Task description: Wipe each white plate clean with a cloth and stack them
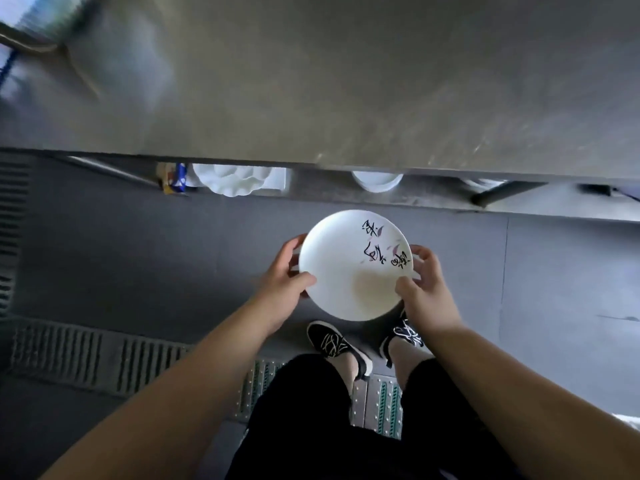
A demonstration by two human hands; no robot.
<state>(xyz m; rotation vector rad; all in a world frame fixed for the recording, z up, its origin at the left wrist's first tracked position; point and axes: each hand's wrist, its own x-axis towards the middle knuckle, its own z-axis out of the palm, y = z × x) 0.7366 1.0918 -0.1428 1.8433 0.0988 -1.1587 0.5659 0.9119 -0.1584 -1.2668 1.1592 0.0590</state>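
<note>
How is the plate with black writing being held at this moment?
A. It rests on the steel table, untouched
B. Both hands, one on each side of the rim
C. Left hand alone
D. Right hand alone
B: the left hand and the right hand grip opposite sides of the plate, which is held over the floor, in front of the table.

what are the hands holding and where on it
A white plate, held by its rim: left hand on the left edge, right hand on the right.
</note>
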